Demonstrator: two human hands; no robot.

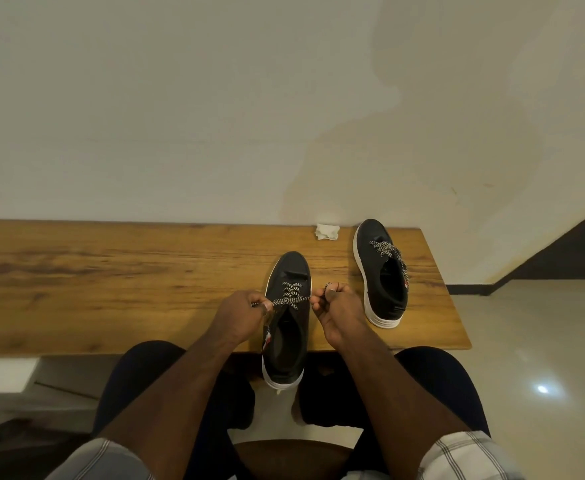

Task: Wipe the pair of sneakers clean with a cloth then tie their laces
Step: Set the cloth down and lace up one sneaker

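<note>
A black sneaker with a white sole (289, 271) lies toe-away on the wooden table (111, 271), its heel hanging over the near edge. My left hand (240, 315) pinches one end of its black-and-white lace (289, 299) on the left side. My right hand (336, 311) pinches the other end on the right, and the lace is pulled taut across the tongue. The second black sneaker (382, 271) rests to the right near the table's end, its lace knotted over the tongue. A crumpled white cloth (326, 231) sits by the wall behind the shoes.
The table runs along a cream wall, and its right end (457, 306) stops over a glossy tiled floor (543, 341). My knees in dark trousers (433, 375) sit under the near edge. A dark skirting (561, 258) runs along the right.
</note>
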